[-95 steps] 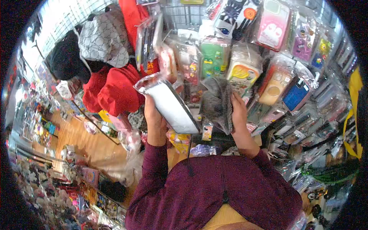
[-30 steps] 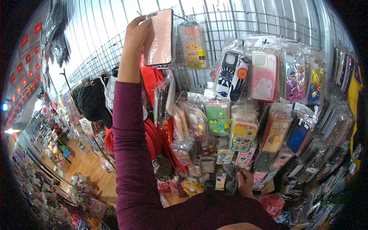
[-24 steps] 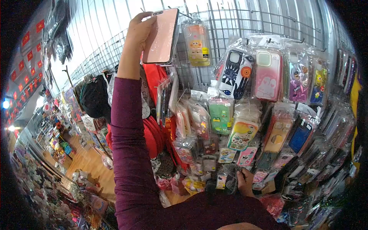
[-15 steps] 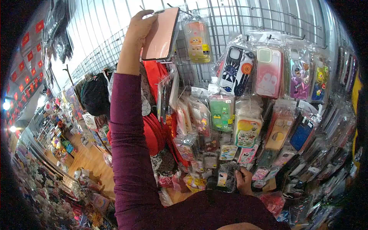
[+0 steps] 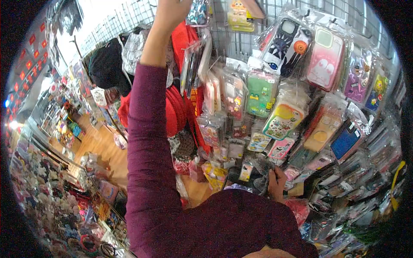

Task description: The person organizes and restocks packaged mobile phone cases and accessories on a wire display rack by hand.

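My left hand (image 5: 172, 9) is raised high at the top edge of the view, and its fingers are cut off there. Just right of it hangs a blue patterned phone case (image 5: 198, 13). A flat pinkish-tan piece (image 5: 253, 7) shows at the top, overlapping the packaged yellow cartoon case (image 5: 241, 18); whether my left hand touches it is hidden. Low down in front of my chest, my right hand (image 5: 276, 182) is closed on the edge of a grey fuzzy item (image 5: 261, 170). A small white and yellow label (image 5: 245, 171) sits beside the fuzz.
Packaged phone cases, such as a green one (image 5: 261, 92) and a pink one (image 5: 325, 60), hang in rows on a wire grid (image 5: 275, 6). Left of them are red fabric goods (image 5: 174, 112) and a black cap (image 5: 107, 66). Wooden floor (image 5: 97, 137) shows beyond.
My left hand has risen partly out of view, and the pink case with it is no longer plainly visible. The hanging cases sit higher and tilted in view. My right hand keeps hold of the fuzzy item.
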The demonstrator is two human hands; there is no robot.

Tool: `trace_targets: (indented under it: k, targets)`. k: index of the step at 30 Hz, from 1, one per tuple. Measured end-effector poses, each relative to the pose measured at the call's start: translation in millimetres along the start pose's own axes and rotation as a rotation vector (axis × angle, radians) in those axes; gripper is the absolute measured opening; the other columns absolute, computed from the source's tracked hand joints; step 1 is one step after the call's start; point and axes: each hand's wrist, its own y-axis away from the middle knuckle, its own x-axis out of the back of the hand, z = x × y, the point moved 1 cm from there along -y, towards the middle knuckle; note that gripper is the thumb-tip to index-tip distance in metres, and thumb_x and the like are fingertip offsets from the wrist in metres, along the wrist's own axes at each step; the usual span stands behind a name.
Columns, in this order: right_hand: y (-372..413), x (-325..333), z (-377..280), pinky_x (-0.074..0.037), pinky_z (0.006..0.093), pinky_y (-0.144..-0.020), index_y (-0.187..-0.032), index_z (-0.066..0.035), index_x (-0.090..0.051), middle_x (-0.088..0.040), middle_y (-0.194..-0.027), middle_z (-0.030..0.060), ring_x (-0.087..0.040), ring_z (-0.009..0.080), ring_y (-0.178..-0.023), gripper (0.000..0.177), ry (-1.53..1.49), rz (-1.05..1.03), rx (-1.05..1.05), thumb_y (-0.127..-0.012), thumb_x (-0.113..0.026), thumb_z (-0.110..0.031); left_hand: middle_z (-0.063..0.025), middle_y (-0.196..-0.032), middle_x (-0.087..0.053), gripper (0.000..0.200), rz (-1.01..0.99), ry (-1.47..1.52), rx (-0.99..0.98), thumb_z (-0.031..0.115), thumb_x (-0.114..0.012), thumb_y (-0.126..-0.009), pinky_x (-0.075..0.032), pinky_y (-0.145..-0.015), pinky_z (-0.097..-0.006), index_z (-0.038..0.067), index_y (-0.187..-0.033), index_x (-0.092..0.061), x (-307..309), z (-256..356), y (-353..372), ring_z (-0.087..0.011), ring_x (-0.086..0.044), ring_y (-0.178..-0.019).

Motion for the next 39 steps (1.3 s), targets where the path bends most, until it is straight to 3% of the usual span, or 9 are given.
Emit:
trace_targets:
  k: [2,4,6,12,27,32,34,36,39]
  targets:
    - [-0.2,6.7,24.9,-0.021,0.0247,-0.049,-0.066,-0.006,-0.035,-0.024,-0.061,-0.0051,-0.022,0.0061,-0.057,0.023,0.101,0.013,0.052,-0.082,-0.051,-0.013,-0.0134,-0.092,-0.060,0.040,0.014,-0.110,-0.143,0.018,-0.057,-0.081,-0.045,-0.074,-0.0290,-0.003,-0.113,-0.045,5.6,-49.0,27.1,-0.0214,-0.057,-0.084]
    - [-0.2,8.5,29.3,-0.034,0.0261,-0.052,-0.075,0.002,-0.050,-0.043,-0.061,0.0021,-0.036,0.0107,-0.058,0.013,0.072,0.040,0.011,-0.079,-0.050,-0.011,-0.0164,-0.093,-0.059,0.041,0.100,0.117,-0.027,0.016,-0.061,-0.077,-0.044,-0.076,-0.0310,-0.005,-0.109,-0.047,-4.7,-80.4,73.2,-0.0217,-0.057,-0.086]
    - [-2.7,3.2,17.4,-0.033,0.0267,-0.051,-0.073,0.001,-0.048,-0.041,-0.059,0.0020,-0.036,0.0107,-0.057,0.014,0.089,0.039,0.053,-0.079,-0.050,-0.011,-0.0181,-0.107,-0.053,0.053,-0.015,0.242,0.245,0.018,-0.065,-0.075,-0.041,-0.083,-0.0322,-0.006,-0.115,-0.040,-12.6,-93.1,114.7,-0.0231,-0.051,-0.099]
    - [0.2,-10.5,-4.4,-0.026,0.0258,-0.049,-0.066,-0.002,-0.037,-0.030,-0.058,-0.0012,-0.029,0.0084,-0.054,0.019,0.145,-0.150,0.118,-0.079,-0.050,-0.009,-0.0218,-0.122,-0.040,0.076,-0.144,0.431,0.379,0.024,-0.069,-0.072,-0.032,-0.094,-0.0333,-0.006,-0.127,-0.025,-43.8,-204.7,162.9,-0.0264,-0.040,-0.114]
    - [-4.1,-22.2,2.5,-0.021,0.0264,-0.048,-0.062,-0.005,-0.032,-0.025,-0.057,-0.0041,-0.023,0.0074,-0.053,0.028,0.097,-0.100,0.033,-0.082,-0.050,-0.014,-0.0139,-0.099,-0.055,0.057,-0.165,0.384,0.401,0.028,-0.067,-0.074,-0.040,-0.080,-0.0285,-0.006,-0.114,-0.043,-9.7,-152.2,143.2,-0.0185,-0.051,-0.091]
    - [-8.6,-29.8,-5.1,-0.022,0.0254,-0.049,-0.065,-0.004,-0.036,-0.030,-0.059,-0.0037,-0.026,0.0065,-0.055,0.023,-0.004,-0.176,-0.011,-0.082,-0.049,-0.013,-0.0107,-0.106,-0.052,0.053,0.045,0.459,0.470,0.040,-0.047,-0.085,-0.041,-0.079,-0.0331,-0.001,-0.118,-0.042,21.7,-112.0,148.9,-0.0186,-0.050,-0.093]
    - [-15.8,-31.0,-8.6,-0.023,0.0248,-0.049,-0.069,-0.003,-0.042,-0.033,-0.060,-0.0034,-0.028,0.0065,-0.055,0.018,0.033,-0.151,0.051,-0.082,-0.049,-0.013,-0.0149,-0.110,-0.051,0.062,0.342,0.960,0.633,0.049,-0.038,-0.085,-0.041,-0.084,-0.0398,0.000,-0.121,-0.038,35.8,-103.5,161.5,-0.0266,-0.051,-0.097]
    - [-28.4,-37.1,-16.8,-0.025,0.0237,-0.050,-0.082,-0.001,-0.050,-0.037,-0.062,-0.0022,-0.030,0.0065,-0.056,0.012,0.066,-0.077,0.225,-0.083,-0.047,-0.012,-0.0245,-0.117,-0.044,0.075,0.303,1.346,0.526,0.061,-0.028,-0.080,-0.037,-0.087,-0.0521,0.001,-0.124,-0.033,48.4,-102.4,183.4,-0.0411,-0.048,-0.102]
    - [-46.1,-51.1,-70.7,-0.033,0.0311,-0.080,-0.102,0.005,-0.051,-0.048,-0.097,0.0148,-0.045,0.0242,-0.091,0.026,0.087,-0.070,0.494,-0.079,-0.044,-0.007,-0.0284,-0.120,-0.040,0.077,0.246,1.540,0.430,0.062,-0.030,-0.080,-0.035,-0.089,-0.0542,0.002,-0.128,-0.029,37.4,-82.7,210.4,-0.0434,-0.045,-0.106]
